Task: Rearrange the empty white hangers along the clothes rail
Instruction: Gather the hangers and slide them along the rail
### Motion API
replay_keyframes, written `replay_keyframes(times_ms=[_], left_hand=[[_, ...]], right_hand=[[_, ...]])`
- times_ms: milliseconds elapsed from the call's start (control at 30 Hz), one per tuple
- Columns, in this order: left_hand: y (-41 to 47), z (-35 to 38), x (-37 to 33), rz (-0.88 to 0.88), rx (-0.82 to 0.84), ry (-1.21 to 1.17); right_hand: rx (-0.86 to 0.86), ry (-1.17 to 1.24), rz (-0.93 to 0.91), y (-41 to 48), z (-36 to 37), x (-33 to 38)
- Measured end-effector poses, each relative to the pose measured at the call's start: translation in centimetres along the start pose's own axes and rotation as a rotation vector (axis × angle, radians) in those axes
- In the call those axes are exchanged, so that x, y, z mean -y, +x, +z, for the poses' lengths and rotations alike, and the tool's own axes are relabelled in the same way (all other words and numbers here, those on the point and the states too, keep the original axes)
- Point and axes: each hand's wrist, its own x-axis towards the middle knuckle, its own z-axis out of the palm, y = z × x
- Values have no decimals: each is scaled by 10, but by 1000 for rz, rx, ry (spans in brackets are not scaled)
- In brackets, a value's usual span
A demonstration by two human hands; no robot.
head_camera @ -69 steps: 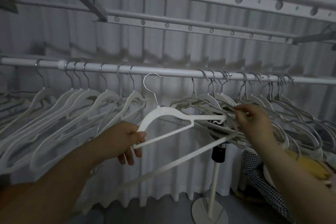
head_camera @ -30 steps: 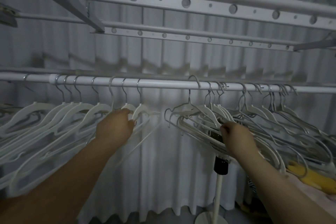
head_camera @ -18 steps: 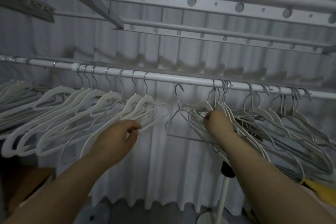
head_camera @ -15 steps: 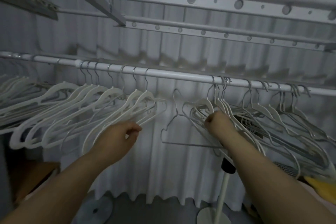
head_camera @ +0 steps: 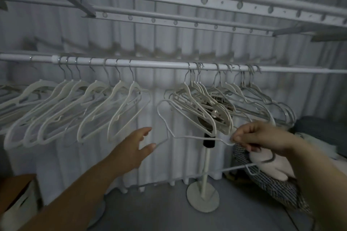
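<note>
Hangers (head_camera: 129,103) are seen bunched toward the left and right ends of the rail (head_camera: 159,64), and one thin hanger (head_camera: 189,137) is held off it, below the gap between them, pinched by the right hand (head_camera: 262,137), while the left hand (head_camera: 131,148) is spread loose just beside its tip.

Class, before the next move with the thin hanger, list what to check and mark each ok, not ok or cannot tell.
1. The right hand grips the thin hanger: ok.
2. It is off the rail: ok.
3. The left hand is open beside it: ok.
4. Bare rail between left group and right group: ok.
5. It is clear of the right group: cannot tell.
</note>
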Motion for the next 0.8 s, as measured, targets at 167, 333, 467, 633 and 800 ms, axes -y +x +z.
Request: replay_keyframes(times_ms=[167, 333, 467, 633, 800], left_hand=[[-36, 2, -6, 71, 140, -54], [-67, -15, -12, -36, 181, -121], [-81, -39, -17, -164, 172, -228], [-88, -57, -18, -300, 164, -494], [-70, -53, -18, -323, 35, -680]], right_hand=[[-35, 184, -6, -41, 11, -11], [-122, 60, 102, -61, 39, -1], [-354, -23, 119, -53, 58, 4], [-611, -115, 84, -21, 67, 6], [-754, -145, 45, 18, 67, 6]])
